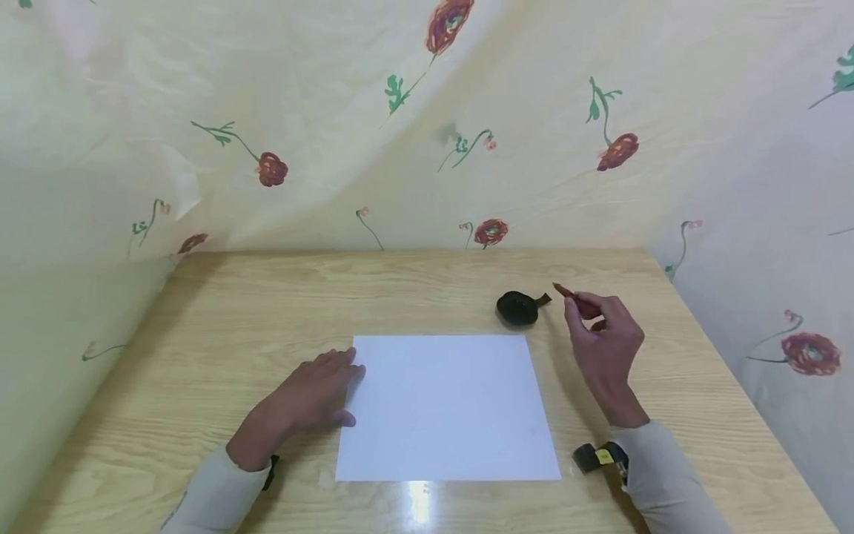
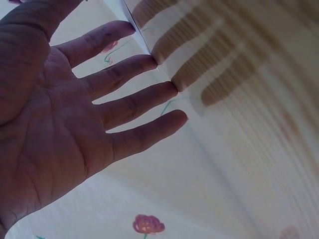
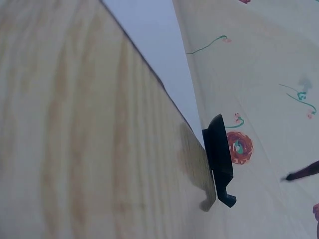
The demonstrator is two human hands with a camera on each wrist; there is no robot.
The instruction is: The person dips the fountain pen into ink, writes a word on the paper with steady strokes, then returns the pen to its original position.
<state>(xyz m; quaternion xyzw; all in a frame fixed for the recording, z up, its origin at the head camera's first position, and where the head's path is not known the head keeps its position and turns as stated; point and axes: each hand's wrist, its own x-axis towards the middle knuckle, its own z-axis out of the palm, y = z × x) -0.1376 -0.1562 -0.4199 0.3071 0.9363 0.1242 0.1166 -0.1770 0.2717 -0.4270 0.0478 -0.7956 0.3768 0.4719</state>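
A white sheet of paper [image 1: 447,408] lies on the wooden table. My left hand [image 1: 313,393] rests at its left edge, fingers extended and spread, fingertips and thumb tip over the margin. From the left wrist, the palm and straight fingers [image 2: 132,104] show, holding nothing. Beyond the paper's upper right corner, my right hand [image 1: 608,334] pinches a slim reddish-brown pen [image 1: 565,291], its tip pointing up and left. In the right wrist view only the dark-tipped front of the pen [image 3: 305,172] shows. Left of that hand sits a small black oval object [image 1: 517,308] with a short bent tab.
The pale wood-grain table [image 1: 267,297] extends around the paper. A cream cloth with red flowers [image 1: 320,148] rises behind it and along both sides. Each wrist wears a dark strap; a small black device [image 1: 588,457] sits by the right cuff.
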